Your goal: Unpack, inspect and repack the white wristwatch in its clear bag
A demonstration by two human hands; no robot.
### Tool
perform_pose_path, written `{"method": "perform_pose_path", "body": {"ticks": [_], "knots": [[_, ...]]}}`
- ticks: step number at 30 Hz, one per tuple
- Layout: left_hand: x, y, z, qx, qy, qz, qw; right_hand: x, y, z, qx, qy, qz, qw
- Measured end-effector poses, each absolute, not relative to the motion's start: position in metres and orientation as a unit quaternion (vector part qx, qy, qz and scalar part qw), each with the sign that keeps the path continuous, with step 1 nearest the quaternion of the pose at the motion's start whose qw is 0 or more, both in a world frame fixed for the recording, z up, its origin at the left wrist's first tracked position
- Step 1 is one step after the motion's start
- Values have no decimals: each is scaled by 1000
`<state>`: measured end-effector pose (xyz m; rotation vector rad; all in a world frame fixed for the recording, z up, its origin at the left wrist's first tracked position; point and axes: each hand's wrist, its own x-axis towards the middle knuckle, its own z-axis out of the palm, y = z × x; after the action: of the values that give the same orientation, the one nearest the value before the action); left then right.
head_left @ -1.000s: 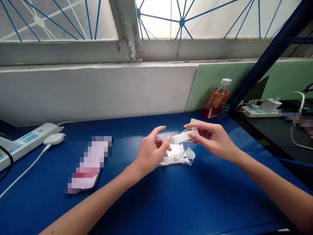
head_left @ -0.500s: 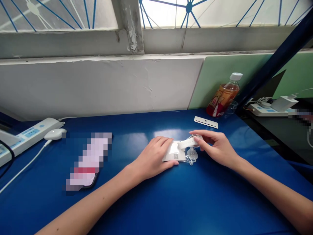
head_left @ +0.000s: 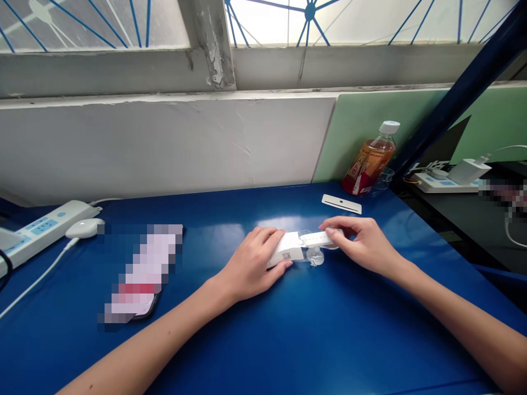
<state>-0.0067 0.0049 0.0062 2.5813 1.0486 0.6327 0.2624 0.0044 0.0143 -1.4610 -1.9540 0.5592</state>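
Note:
My left hand is closed around a small white box with a printed square code, its fingers over the far side and thumb along the near side. My right hand pinches a white strip marked with a row of small dots. The strip's left end meets or overlaps the box's right end; I cannot tell whether they are joined. A clear round piece, resembling a suction cup, lies just below the strip. Some clear plastic shows around it.
Behind my right hand lies a flat white slotted plate. A drink bottle stands at the back right near a blue post. On the left are a phone, a power strip and a white charger on the blue table.
The strip is straighter and lies further along the box's line, with the box tilted up slightly. The clear round piece has shifted a little. Both hands keep their hold; the whole view drifts slightly left.

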Motion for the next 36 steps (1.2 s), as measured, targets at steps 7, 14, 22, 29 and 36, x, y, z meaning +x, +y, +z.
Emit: {"method": "perform_pose_path", "body": {"ticks": [7, 14, 22, 29, 36], "knots": [[-6, 4, 4, 895, 363, 212, 147, 253, 1, 10, -478, -817, 177, 268], [-7, 4, 0, 890, 373, 211, 155, 273, 8, 20, -371, -892, 85, 242], [-8, 5, -4, 900, 356, 198, 155, 265, 8, 9, -319, -911, 124, 229], [-7, 5, -3, 901, 355, 198, 149, 263, 7, 7, -349, -896, 123, 244], [-7, 5, -4, 903, 362, 187, 133, 276, 9, 19, -368, -902, 76, 212]]}}
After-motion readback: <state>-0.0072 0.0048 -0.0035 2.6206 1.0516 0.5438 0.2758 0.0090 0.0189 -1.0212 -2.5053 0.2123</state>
